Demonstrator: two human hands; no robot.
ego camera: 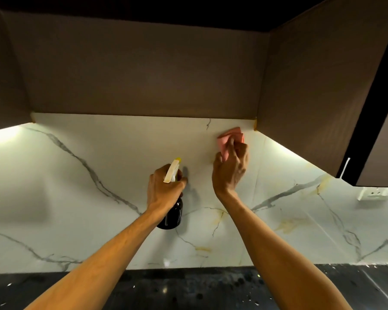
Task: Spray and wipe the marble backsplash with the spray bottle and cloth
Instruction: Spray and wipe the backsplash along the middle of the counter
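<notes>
Your right hand (231, 168) clenches the pink cloth (230, 140) against the marble backsplash (99, 153), upper right of centre under the cabinet (143, 74); press flat and sweep in overlapping strokes. Your left hand (165, 189) grasps the spray bottle (173, 198) at centre frame, nozzle toward the marble.

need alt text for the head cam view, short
A person's right hand presses a pink cloth against the white marble backsplash just below dark upper cabinets, while the left hand holds a dark spray bottle upright nearby.
</notes>
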